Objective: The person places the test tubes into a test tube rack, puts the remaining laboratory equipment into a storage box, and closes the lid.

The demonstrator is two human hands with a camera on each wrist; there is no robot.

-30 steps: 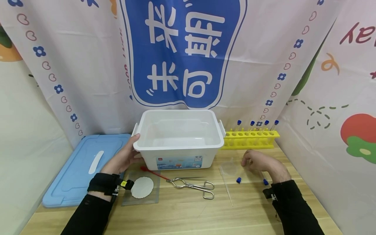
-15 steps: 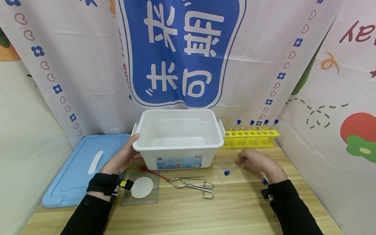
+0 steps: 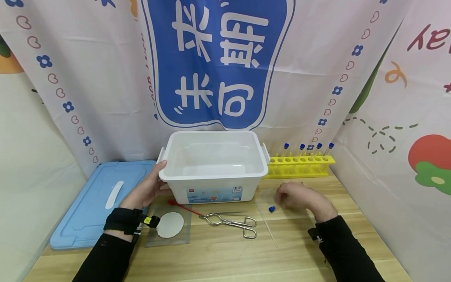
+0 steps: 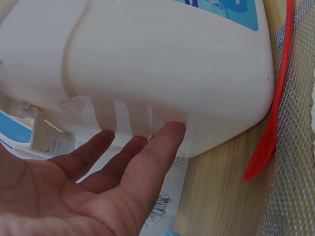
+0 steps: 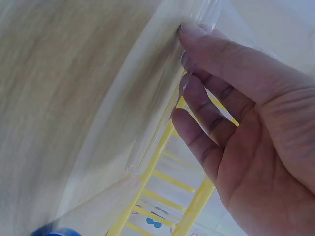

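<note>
The white plastic storage box stands open at the back middle. My left hand rests on its left side; in the left wrist view straight fingers touch the outer wall. My right hand is low over the table, in front of the yellow test tube rack. In the right wrist view its thumb and fingertips pinch a clear tube-like piece, whose full shape is hard to see. A blue cap and a clear round piece lie just left of that hand, beside a thin clear rod.
Several blue-capped tubes stand in the rack. Crucible tongs, tweezers-like thin metal and a red spoon lie in front of the box. A wire gauze with a white disc lies left, near the blue lid.
My right hand has moved a little left and the blue cap beside it has shifted left too. The blue cap near the right wrist is now out of sight. My left hand stays put.
</note>
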